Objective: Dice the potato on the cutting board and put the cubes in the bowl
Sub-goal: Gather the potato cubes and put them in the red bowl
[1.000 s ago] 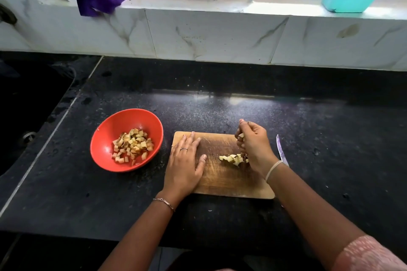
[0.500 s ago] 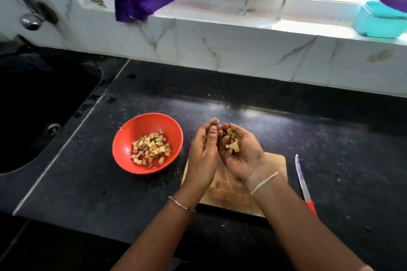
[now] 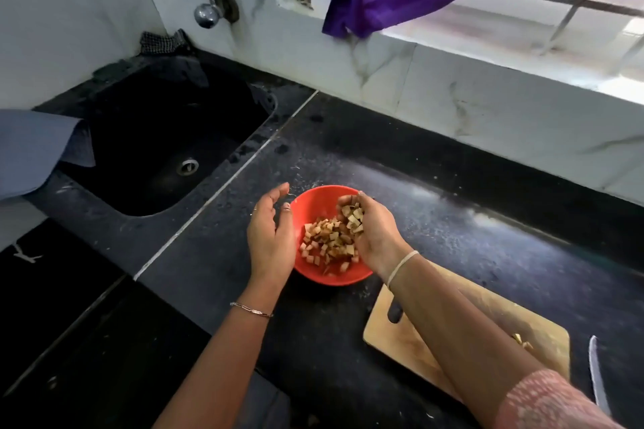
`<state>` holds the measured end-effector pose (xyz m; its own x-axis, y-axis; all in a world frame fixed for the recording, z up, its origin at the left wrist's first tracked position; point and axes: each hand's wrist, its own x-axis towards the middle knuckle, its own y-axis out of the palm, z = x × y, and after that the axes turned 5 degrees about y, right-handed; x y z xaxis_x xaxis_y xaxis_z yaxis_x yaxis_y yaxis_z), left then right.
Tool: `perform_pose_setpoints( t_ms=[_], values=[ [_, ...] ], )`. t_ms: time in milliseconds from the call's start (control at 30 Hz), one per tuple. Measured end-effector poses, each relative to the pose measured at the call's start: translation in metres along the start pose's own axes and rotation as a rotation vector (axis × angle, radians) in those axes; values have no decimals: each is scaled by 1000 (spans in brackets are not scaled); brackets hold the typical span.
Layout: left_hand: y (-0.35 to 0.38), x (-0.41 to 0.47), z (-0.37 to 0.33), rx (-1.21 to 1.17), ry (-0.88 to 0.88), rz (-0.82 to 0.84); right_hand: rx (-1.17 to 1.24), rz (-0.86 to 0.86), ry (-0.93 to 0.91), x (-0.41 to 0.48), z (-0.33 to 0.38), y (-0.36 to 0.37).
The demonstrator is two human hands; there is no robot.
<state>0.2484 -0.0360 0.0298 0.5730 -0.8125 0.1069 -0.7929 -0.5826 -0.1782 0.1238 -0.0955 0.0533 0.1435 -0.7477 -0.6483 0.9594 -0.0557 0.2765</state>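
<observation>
While the right hand (image 3: 374,237) tips over the red bowl (image 3: 315,200), a cupped batch of potato cubes (image 3: 352,216) sits against its palm and fingers, right above the pile of cubes already in the bowl. Fingers curled loosely around the cubes, not a tight fist. Left hand (image 3: 270,240) is open and holds nothing, fingers relaxed, just beside the bowl's left rim; cannot tell if it touches the rim.

Bowl stands on the dark counter (image 3: 453,219), near the sink (image 3: 156,136) side. Cutting board (image 3: 400,341) lies to the right and nearer the person, partly hidden under the right forearm. A few leftover bits (image 3: 521,341) show near the board's right end. Knife (image 3: 597,380) lies on the counter just beside the board's right edge, untouched.

Step in hand, by my reading: dump this handful into the bowl. To do it well, keep the hand low and centred over the bowl, then uncurl the fingers gradually so cubes slide off rather than bounce out. Left hand would be useful steadying the rim or shielding the near side, as the bowl looks light and could skid. Wet cubes likely stick to skin, so a finger brush-off over the bowl helps. Task looks nearly done; the bits on the board likely need one more sweep.
</observation>
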Motion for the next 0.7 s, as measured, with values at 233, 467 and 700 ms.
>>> perform_pose_setpoints(
  t_ms=[233, 467, 700],
  values=[
    [2, 8, 23, 53, -73, 67, -363, 73, -221, 13, -8, -5],
    [11, 12, 26, 99, -87, 79, -1479, 218, -551, 15, -2, -22],
    [16, 6, 27, 103, -97, 62, -2013, 415, -549, 3, -28, -19]
  ],
)
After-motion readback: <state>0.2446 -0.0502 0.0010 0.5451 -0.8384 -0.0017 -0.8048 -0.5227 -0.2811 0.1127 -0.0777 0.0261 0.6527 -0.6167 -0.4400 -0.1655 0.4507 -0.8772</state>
